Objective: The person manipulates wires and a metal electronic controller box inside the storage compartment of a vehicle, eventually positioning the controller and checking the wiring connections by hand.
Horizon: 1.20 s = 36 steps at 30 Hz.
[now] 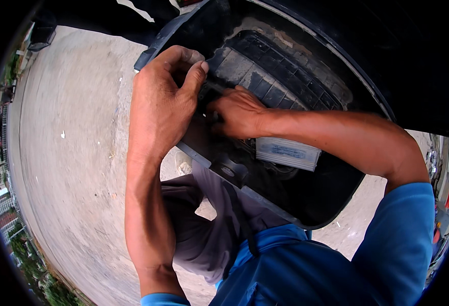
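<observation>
Over the pale ground (71,127), we have the big dark housing (336,204) straight in front of us, its near edge by our lap and both hands working at its left part. What we judge most likely to go wrong is something small slipping down into the unlit hollow there, because our own fingers and the shadow hide the spot. A hard pull at an awkward angle might also crack or scuff the plastic. Farther back lies the dusty ribbed panel (250,76), whose ridges could scrape our knuckles if a grip suddenly gives. Smaller, and nearer to us, sits the finned metal box (288,153), just under our right forearm; leaning down while reaching could knock it or strain whatever it connects to. As for our hands, the left hand (163,99) is raised over the left end, fingers bent, thumb and forefinger tips brought close together; we cannot tell whether anything is pinched between them. The right hand (239,115) reaches in from the right with fingers curled into the dark, tips hidden, so we cannot tell what it grips or touches.
</observation>
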Each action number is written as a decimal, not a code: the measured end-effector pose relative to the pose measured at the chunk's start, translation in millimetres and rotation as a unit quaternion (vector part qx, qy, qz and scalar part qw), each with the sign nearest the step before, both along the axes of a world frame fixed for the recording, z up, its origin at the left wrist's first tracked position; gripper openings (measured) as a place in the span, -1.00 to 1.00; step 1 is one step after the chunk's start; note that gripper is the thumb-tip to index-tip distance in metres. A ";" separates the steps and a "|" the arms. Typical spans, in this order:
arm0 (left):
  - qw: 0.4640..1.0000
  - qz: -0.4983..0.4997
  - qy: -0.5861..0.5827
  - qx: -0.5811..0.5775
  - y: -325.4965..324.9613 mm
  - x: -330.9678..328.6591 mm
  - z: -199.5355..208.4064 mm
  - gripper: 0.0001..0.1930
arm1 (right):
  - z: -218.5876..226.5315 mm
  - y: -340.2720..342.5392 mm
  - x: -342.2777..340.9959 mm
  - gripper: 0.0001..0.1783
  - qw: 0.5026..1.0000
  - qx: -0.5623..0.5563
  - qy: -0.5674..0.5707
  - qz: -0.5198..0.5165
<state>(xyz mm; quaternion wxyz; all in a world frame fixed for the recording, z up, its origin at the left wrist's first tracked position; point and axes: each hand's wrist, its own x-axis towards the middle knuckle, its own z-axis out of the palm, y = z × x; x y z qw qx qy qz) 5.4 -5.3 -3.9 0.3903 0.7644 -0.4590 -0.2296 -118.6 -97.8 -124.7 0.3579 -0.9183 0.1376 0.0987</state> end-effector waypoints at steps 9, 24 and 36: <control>1.000 -0.009 -0.020 -0.003 2.4 2.1 -0.9 -0.81 | -0.8 4.5 -2.3 -0.49 0.995 -0.057 -0.040 -0.067; 0.996 -0.005 -0.033 -0.081 3.5 6.7 -12.7 -0.81 | -7.8 -5.0 1.0 -0.63 0.995 -0.016 -0.065 -0.067; 0.999 -0.015 -0.040 -0.008 5.6 5.8 -1.4 -0.76 | 21.0 -7.8 4.2 -0.57 0.991 -0.127 0.012 0.038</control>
